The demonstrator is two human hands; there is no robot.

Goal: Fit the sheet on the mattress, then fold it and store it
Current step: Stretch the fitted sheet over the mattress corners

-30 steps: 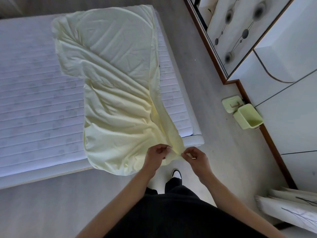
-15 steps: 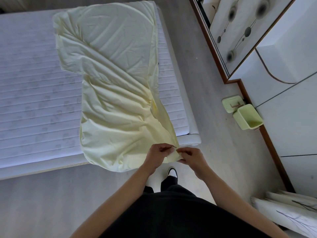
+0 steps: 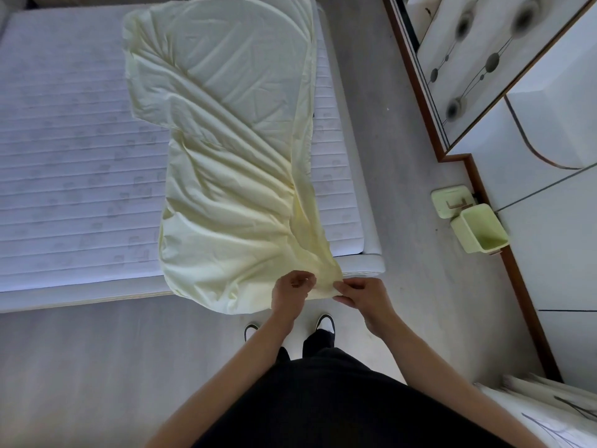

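Pale yellow sheet (image 3: 232, 163) lying in a long, half-folded band along the right part of the mattress (image 3: 71, 163), from about 12 o'clock down to the near edge at 6 o'clock, with the bottom end hanging a little over the bed edge. Not stretched over any mattress corner, so probably the folding step in hand, not the fitting.

Left hand (image 3: 290, 294) and right hand (image 3: 361, 294) close together at the near right corner of the sheet, both with fingers curled and pinching the cloth, almost touching each other. Seemingly bringing two corners or edges of the hem together.

Next move, as a judgement: matching the pinched edges exactly, then carrying them toward 12 o'clock to halve the band. Needs a firm pinch and some smoothing, because deep diagonal wrinkles run across the middle.

Around: at 3 o'clock, well apart from the bed, a small green bin (image 3: 479, 229) on the floor with its lid (image 3: 452, 200) beside it, just by the wardrobe (image 3: 549, 156). Rolled papers (image 3: 549, 412) at about 4 o'clock. Two shoes (image 3: 324, 321) near 6 o'clock, just below the hanging cloth. Nothing standing in the way of the fold itself; only risk, the hanging end reaching the floor.
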